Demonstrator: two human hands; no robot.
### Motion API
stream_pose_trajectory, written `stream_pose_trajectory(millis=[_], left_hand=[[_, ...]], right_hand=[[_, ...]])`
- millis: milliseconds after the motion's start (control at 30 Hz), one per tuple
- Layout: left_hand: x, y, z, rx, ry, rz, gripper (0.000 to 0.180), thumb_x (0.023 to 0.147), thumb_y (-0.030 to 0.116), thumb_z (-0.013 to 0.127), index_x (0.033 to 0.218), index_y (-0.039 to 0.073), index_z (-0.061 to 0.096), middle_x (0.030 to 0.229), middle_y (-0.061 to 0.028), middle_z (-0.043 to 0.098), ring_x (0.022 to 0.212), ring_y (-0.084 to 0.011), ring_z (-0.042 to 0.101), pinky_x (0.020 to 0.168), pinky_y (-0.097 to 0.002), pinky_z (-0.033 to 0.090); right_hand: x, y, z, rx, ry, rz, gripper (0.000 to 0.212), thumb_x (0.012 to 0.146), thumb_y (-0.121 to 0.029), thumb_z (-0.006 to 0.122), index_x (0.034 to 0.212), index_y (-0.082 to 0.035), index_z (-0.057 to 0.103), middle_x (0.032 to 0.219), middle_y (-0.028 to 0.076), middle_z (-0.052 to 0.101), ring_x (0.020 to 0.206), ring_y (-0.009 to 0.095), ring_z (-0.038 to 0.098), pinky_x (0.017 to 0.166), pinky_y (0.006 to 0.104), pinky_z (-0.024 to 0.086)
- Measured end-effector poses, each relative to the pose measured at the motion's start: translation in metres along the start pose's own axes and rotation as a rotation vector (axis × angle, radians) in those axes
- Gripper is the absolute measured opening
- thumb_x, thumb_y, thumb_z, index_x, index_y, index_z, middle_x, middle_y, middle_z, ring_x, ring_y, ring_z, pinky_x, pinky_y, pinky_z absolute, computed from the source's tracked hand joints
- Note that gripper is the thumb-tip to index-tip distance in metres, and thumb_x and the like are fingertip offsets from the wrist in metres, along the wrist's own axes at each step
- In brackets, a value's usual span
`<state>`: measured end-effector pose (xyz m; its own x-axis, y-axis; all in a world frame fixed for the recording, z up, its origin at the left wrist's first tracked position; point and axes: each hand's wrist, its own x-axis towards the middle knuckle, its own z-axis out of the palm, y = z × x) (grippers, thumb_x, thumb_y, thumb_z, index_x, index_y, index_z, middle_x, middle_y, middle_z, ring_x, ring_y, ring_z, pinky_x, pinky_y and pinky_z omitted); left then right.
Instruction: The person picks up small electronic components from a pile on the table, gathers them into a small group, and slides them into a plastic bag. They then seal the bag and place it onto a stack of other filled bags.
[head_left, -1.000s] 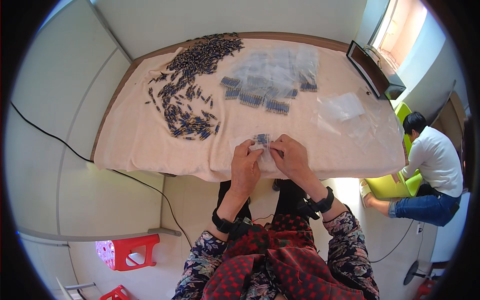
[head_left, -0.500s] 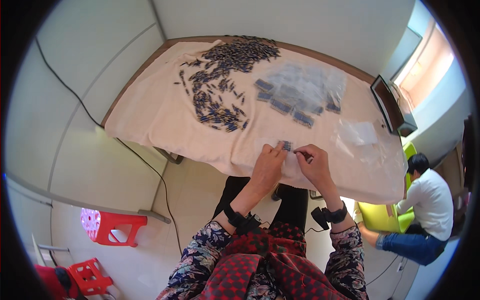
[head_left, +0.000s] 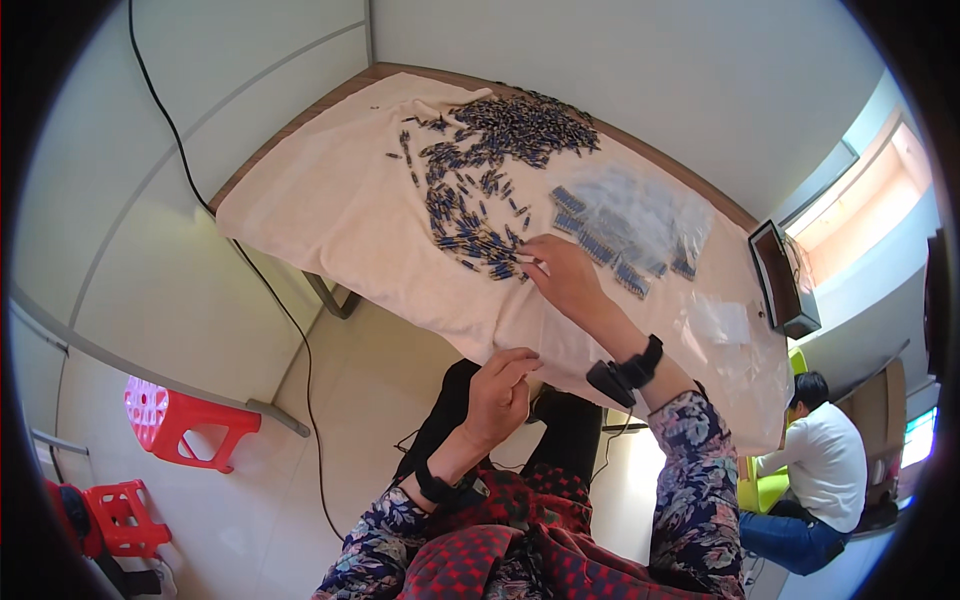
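Observation:
Many small dark-blue pieces with gold-coloured ends, like connectors, form a loose pile (head_left: 470, 230) on the cloth. My right hand (head_left: 565, 275) reaches to its near right edge, thumb and fingertips drawn together at the pieces. Whether a piece is between them is too small to tell. My left hand (head_left: 497, 395) is by the table's front edge with fingers curled in and the thumb against them; what they hold, if anything, is hidden. To the right of the pile lie clear bags (head_left: 630, 277) with rows of the same pieces inside.
A pale cloth (head_left: 330, 210) covers the table. A larger heap (head_left: 530, 125) of pieces is at the back. Clear plastic with a white sheet (head_left: 722, 322) and a dark open box (head_left: 782, 280) are at the right. Red stools (head_left: 200, 425) stand left; a person (head_left: 825, 455) crouches right.
My right hand has moved left and away from me to the pile. My left hand has drawn back to the table's front edge. The view has shifted, and the hands are now apart.

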<state>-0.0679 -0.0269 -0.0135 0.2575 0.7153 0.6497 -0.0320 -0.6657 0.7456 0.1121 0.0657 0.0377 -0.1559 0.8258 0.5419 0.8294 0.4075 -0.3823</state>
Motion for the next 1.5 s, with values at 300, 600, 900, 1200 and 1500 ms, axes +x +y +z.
stream_pose_trajectory(millis=[300, 600, 900, 1200, 1500], left_hand=[[-0.001, -0.008, -0.023, -0.021, 0.09, -0.083, 0.028, 0.075, -0.017, 0.049, 0.091, 0.0, 0.064, 0.092, -0.0146, 0.064, 0.065, -0.0198, 0.06, 0.057, -0.0267, 0.046], [-0.002, -0.017, -0.02, -0.021, 0.059, -0.1, 0.026, 0.077, -0.017, 0.047, 0.09, -0.001, 0.064, 0.085, -0.0123, 0.064, 0.062, -0.0168, 0.058, 0.056, -0.0257, 0.045], [0.015, -0.022, -0.009, -0.212, 0.047, -0.298, 0.026, 0.085, -0.012, 0.041, 0.097, -0.002, 0.062, 0.085, -0.0076, 0.064, 0.063, -0.0118, 0.057, 0.056, -0.0233, 0.046], [0.07, -0.023, 0.011, -0.72, 0.114, -0.706, 0.026, 0.096, 0.008, 0.046, 0.117, -0.003, 0.053, 0.096, -0.0091, 0.063, 0.07, -0.0127, 0.061, 0.055, -0.0228, 0.052], [0.075, -0.023, 0.027, -0.973, 0.028, -0.839, 0.026, 0.099, 0.02, 0.046, 0.113, -0.001, 0.055, 0.098, -0.0104, 0.064, 0.078, -0.0202, 0.067, 0.063, -0.0274, 0.058]], right_hand=[[0.035, -0.009, 0.034, -0.281, -0.228, 0.155, 0.026, 0.071, -0.019, 0.073, 0.09, -0.004, 0.065, 0.088, 0.014, 0.063, 0.087, 0.031, 0.06, 0.075, 0.0374, 0.048], [0.024, 0.005, 0.021, 0.0, -0.156, 0.155, 0.021, 0.074, -0.017, 0.071, 0.081, 0.002, 0.064, 0.072, 0.015, 0.062, 0.069, 0.03, 0.061, 0.064, 0.04, 0.048], [0.005, -0.001, -0.017, 0.448, -0.264, 0.584, 0.022, 0.087, -0.022, 0.065, 0.081, -0.001, 0.067, 0.063, 0.0, 0.052, 0.05, 0.006, 0.043, 0.046, 0.0244, 0.037], [-0.021, -0.01, -0.039, 0.927, -0.286, 0.679, 0.02, 0.089, -0.018, 0.062, 0.083, 0.001, 0.067, 0.062, -0.002, 0.056, 0.053, 0.005, 0.048, 0.047, 0.0206, 0.039], [-0.042, -0.026, -0.054, 0.838, -0.186, 0.626, 0.018, 0.087, -0.011, 0.062, 0.095, 0.004, 0.068, 0.074, 0.004, 0.066, 0.058, 0.006, 0.055, 0.048, 0.0195, 0.042]])
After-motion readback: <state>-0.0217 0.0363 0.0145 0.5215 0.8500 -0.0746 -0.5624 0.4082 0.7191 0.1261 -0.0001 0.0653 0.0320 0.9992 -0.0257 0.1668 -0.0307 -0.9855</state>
